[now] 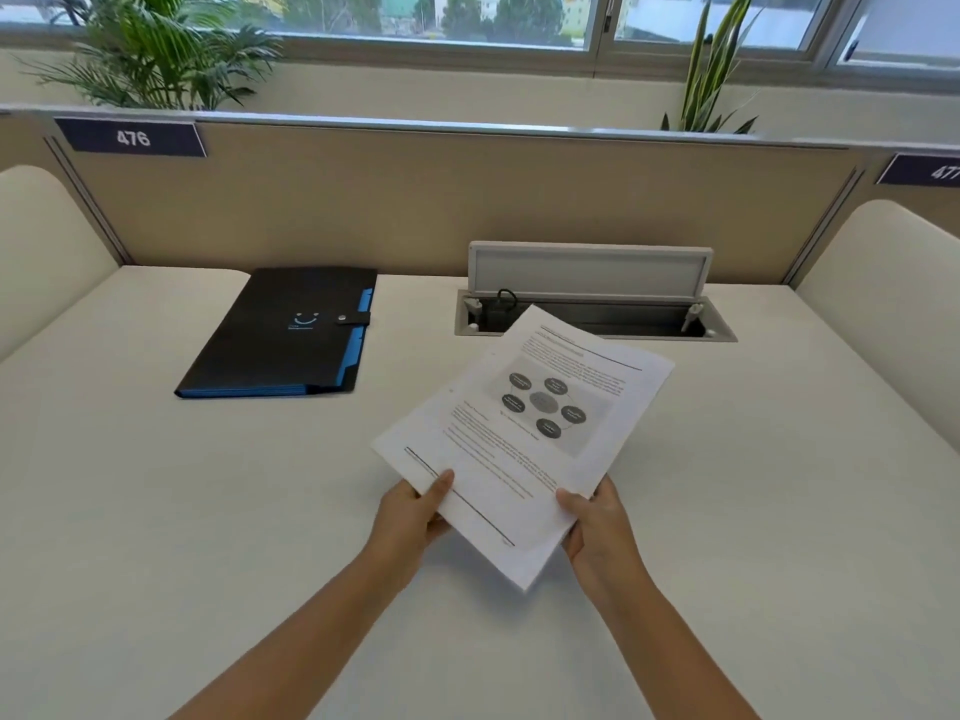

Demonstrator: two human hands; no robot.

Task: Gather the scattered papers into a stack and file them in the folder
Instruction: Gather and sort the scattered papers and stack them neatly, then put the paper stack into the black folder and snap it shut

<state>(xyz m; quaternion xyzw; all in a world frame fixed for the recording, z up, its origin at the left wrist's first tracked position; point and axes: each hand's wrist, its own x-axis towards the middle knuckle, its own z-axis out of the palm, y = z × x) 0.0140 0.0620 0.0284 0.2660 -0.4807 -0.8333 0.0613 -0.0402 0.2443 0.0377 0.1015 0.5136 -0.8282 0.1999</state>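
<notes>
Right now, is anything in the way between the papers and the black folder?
Nothing sits on the desk between the papers, held by the left hand and right hand, and the folder. But the folder's snap strap looks fastened, so it needs opening first.

desk (156,511): white | on it: closed black folder (280,337), far left

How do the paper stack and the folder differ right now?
The paper stack is white with printed text and a diagram; the folder is black with blue edges. The paper stack is held above the desk by the left hand and right hand; the folder lies flat, untouched. The folder is snapped shut; the top sheet is fully exposed. Both are flat and rectangular.
</notes>
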